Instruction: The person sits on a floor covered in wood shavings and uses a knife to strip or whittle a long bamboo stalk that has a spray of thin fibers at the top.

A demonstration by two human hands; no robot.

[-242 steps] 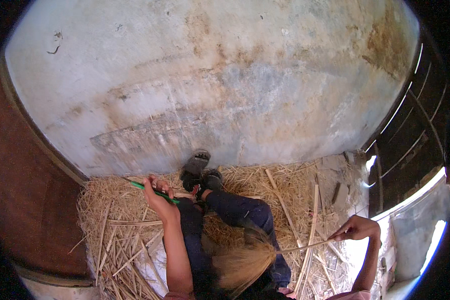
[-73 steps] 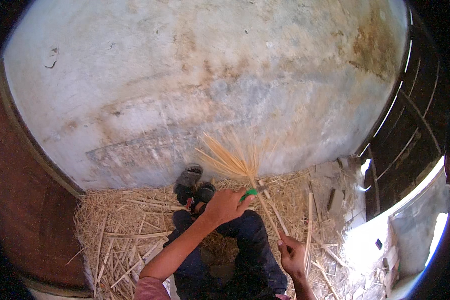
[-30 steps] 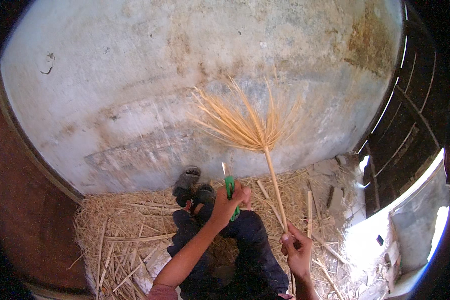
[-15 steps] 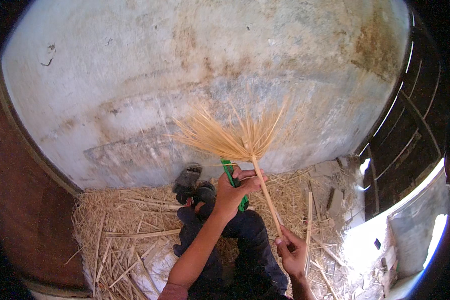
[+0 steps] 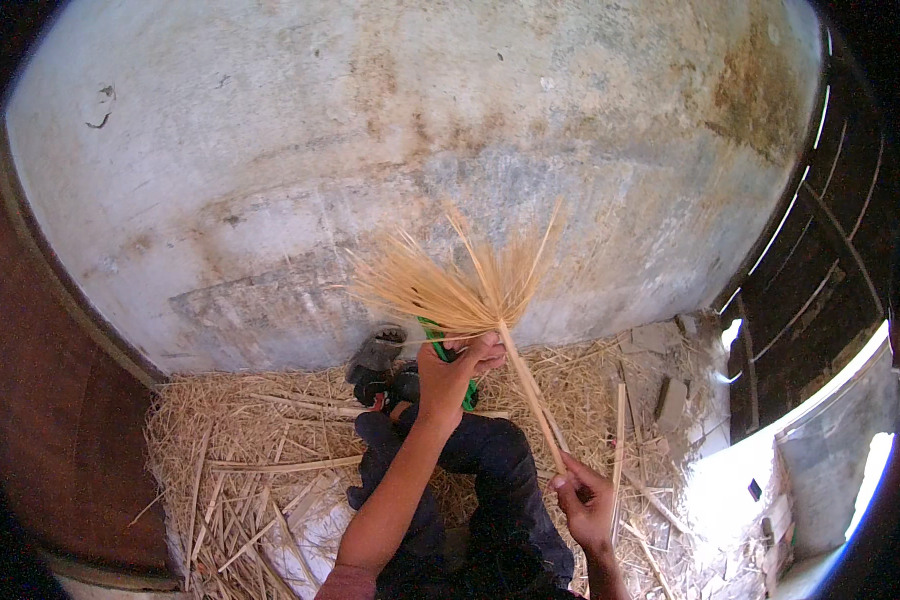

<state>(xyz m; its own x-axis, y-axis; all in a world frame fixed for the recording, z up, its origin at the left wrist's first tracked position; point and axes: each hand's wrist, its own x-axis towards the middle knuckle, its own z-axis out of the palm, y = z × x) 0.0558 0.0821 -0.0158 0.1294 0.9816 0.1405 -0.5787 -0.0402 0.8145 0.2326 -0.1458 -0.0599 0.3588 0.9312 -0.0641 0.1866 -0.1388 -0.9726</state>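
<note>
Right hand point(image 5: 587, 503) grips straw-coloured, fan-ended wooden stick point(image 5: 523, 377): likely light, springy; best held by bare shaft point(image 5: 542, 420). Left hand point(image 5: 447, 377) grips slim green tool point(image 5: 469, 396).

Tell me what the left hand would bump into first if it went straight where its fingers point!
Probably the pale stick, just below its fanned strands; the left hand may be touching it, but depth is unclear.

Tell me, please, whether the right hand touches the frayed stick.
Touching: the head view shows the right hand gripping the frayed stick near its lower end.
</note>
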